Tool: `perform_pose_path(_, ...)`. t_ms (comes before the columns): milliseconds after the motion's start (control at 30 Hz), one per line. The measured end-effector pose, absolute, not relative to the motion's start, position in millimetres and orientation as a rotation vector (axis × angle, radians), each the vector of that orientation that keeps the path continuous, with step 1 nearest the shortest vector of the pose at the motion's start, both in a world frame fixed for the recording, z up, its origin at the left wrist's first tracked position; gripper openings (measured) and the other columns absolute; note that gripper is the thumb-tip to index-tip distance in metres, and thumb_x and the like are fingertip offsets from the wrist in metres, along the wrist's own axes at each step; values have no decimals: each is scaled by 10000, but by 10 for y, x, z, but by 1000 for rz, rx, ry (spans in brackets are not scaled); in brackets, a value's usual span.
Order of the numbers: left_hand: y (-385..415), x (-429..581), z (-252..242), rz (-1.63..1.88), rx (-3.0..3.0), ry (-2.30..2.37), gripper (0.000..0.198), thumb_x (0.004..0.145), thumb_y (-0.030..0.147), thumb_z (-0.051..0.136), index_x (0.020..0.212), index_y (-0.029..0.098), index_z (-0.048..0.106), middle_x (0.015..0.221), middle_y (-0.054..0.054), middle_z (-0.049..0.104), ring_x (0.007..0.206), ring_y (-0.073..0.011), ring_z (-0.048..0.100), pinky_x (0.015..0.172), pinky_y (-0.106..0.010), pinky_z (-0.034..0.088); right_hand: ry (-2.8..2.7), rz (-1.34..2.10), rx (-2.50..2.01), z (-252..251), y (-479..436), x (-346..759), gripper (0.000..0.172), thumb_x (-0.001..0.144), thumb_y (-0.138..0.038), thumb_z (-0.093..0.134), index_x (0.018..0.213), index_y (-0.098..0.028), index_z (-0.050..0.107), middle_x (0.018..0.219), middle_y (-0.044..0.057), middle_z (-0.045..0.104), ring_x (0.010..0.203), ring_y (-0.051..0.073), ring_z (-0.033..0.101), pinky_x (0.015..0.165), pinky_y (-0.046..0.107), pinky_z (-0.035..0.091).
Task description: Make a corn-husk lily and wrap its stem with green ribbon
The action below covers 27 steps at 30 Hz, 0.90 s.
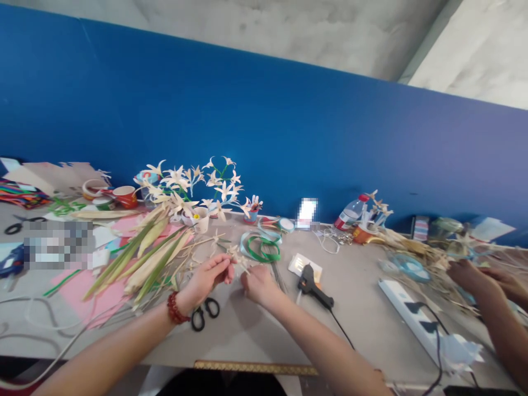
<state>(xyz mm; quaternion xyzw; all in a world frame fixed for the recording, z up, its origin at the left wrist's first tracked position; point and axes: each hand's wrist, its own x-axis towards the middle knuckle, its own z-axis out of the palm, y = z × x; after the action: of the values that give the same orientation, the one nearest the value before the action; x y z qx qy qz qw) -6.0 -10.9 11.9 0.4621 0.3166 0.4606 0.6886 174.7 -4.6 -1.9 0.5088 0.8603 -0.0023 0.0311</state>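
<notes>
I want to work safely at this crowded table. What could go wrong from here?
The glue gun lies just right of the right hand; if hot, its tip might burn. The left hand works a small pale flower above the scissors. The gun's cord could snag a forearm.

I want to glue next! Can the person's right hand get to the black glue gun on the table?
Probably yes. The black glue gun lies just beside the right hand on the grey table, with nothing between them, though that hand is pinching a small pale straw flower.
</notes>
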Motion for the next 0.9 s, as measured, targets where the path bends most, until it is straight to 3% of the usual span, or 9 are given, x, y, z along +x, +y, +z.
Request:
perform_pose_path(167,-82,-34,102,1001,812,589,196,836,299,687,896,162,561,655,21,603,553,-82,522,603,-220,441,2557,-57,1559,26,-57,1851,167,781,-200,664,900,-101,726,918,144,736,900,271,691,748,309,522)
perform_pose_path(467,2,-61,-80,1028,846,643,208,822,318,695,828,169,550,640,16,617,542,-89,534,589,-216,433,2505,-94,1613,219,-20,2027,185,810,-220,557,879,-164,719,940,118,752,881,251,708,681,255,493)
perform_pose_path(633,10,-66,-168,1014,867,665,196,822,313,694,836,162,571,646,6,633,549,-88,538,588,-211,430,2459,-75,1641,198,-4,1942,214,812,-258,579,904,-130,724,954,163,748,891,278,713,708,272,506)
perform_pose_path(900,28,-73,-236,1019,880,679,224,797,332,719,831,160,579,643,4,642,541,-84,534,571,-202,421,2489,-21,1554,143,24,1739,195,777,-93,561,873,-76,731,898,206,746,886,303,716,706,297,517)
